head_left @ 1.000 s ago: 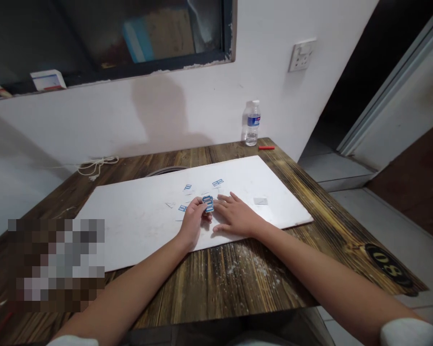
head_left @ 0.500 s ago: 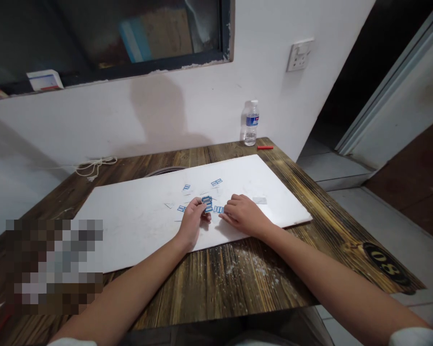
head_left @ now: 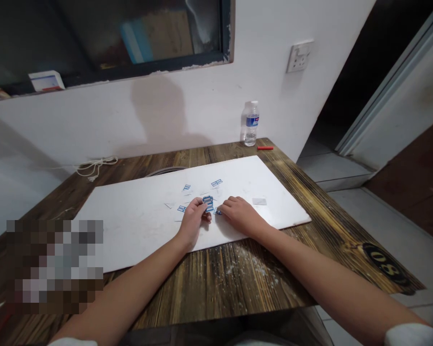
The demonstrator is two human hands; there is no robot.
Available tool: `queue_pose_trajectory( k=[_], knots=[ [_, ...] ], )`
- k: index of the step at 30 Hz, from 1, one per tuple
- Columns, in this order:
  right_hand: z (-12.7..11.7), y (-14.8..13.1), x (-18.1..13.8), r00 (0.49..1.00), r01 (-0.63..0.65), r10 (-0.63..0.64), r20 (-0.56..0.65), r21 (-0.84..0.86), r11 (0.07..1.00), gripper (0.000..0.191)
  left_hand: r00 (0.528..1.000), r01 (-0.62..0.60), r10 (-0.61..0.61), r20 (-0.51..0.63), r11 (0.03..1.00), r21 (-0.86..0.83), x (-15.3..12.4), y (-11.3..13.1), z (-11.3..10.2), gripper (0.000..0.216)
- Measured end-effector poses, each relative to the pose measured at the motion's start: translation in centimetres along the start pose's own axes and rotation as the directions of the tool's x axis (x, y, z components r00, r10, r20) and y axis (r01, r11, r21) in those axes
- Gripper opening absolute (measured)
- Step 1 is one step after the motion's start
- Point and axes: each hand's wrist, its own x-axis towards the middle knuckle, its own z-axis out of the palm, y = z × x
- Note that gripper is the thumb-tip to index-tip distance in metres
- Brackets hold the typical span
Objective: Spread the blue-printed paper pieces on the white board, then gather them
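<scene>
My left hand (head_left: 195,218) is closed, its thumb and fingers pinching a small stack of flat blue-outlined pieces (head_left: 208,203) just above the white board (head_left: 137,221). To the right, my right hand (head_left: 240,214) rests low with its fingers curled together over another blue-outlined piece (head_left: 217,210). Its fingers hide most of that piece, and its fingertips seem closed on it. More such pieces lie around: one blue-outlined piece (head_left: 217,182) beyond the hands, a smaller blue piece (head_left: 186,187) to its left, and a blue piece (head_left: 181,208) beside my left hand.
A grey rectangle (head_left: 259,201) lies on the board right of my hands, and thin dark slivers (head_left: 169,205) are scattered on the left. At the back of the wooden table (head_left: 202,288) are a water bottle (head_left: 251,126), a red stick (head_left: 265,148) and a white cord (head_left: 95,166).
My right hand has shifted slightly left, and its fingers now cover most of the piece that showed between the hands. My left hand has hardly moved.
</scene>
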Motion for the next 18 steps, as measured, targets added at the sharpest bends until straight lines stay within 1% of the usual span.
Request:
queue_pose_trajectory(
  k=[4, 7, 9, 12, 18],
  knots=[
    [-0.27, -0.13, -0.19, 0.998, -0.057, 0.06, -0.025, 0.098, 0.994, 0.025, 1.0, 0.008, -0.008, 0.001, 1.0, 0.012, -0.05, 0.05, 0.01, 0.026],
    [-0.61, -0.51, -0.24, 0.989, -0.146, 0.147, 0.001, 0.092, 0.985, 0.034, 1.0, 0.01, -0.01, 0.009, 1.0, 0.013, -0.06, 0.01, -0.04, 0.026],
    [-0.75, -0.77, -0.2, 0.981, -0.192, 0.191, 0.027, 0.074, 0.979, 0.031, 1.0, 0.012, -0.012, 0.011, 1.0, 0.014, -0.05, -0.02, -0.06, 0.026],
    [-0.76, -0.96, -0.15, 0.974, -0.226, 0.223, 0.045, 0.09, 0.97, 0.025, 1.0, 0.021, -0.022, 0.011, 1.0, 0.018, -0.07, 0.0, -0.02, 0.026],
    [-0.64, -0.94, -0.23, 0.962, -0.273, 0.267, 0.058, 0.14, 0.952, 0.025, 1.0, 0.026, -0.026, 0.01, 1.0, 0.014, -0.14, 0.1, 0.11, 0.026]
  ],
)
